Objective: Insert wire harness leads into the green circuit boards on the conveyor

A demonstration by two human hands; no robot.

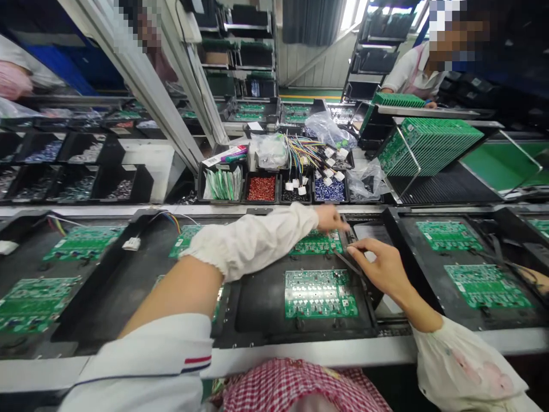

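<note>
My left hand (330,218) reaches across to the upper green circuit board (315,243) and hovers at its far right corner; its fingers are smeared by motion. To its right, my right hand (381,264) has thumb and forefinger pinched together beside that board's right edge, by a thin dark strip (349,262) on the carrier. What the pinch holds, if anything, I cannot make out. Nearer to me, a second green circuit board (321,293) lies flat in the same black carrier tray (259,306). My left forearm, in a white sleeve, partly covers the upper board and the neighbouring tray.
Behind the line stand bins of red components (261,189), blue components (329,190) and wire harnesses (300,151). A rack of green boards (437,143) is at the back right. More trays with boards (489,286) sit on both sides. A co-worker (414,71) is across the line.
</note>
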